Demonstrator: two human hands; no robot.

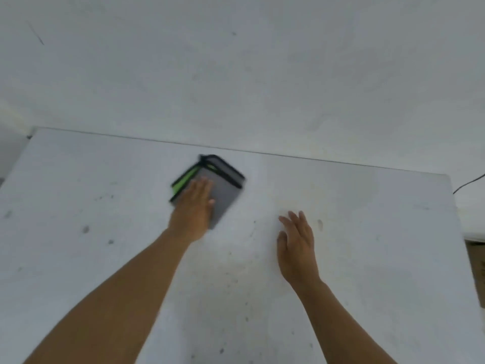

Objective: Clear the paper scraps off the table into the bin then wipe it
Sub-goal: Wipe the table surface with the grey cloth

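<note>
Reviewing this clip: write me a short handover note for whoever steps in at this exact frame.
Left hand: flat, palm down, pressing the folded grey cloth onto the table, mid-table near the far edge.
Right hand: open, fingers spread, on or just above the bare tabletop; holds nothing.
Done: no paper scraps visible on the table; the bin is out of view.
Left: wiping is under way; dark specks and smudges show across the near and left areas. Cover those next.

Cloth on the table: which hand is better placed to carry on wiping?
Left. The left hand lies flat on the folded grey cloth, while the right hand rests bare on the table, apart from it.
</note>
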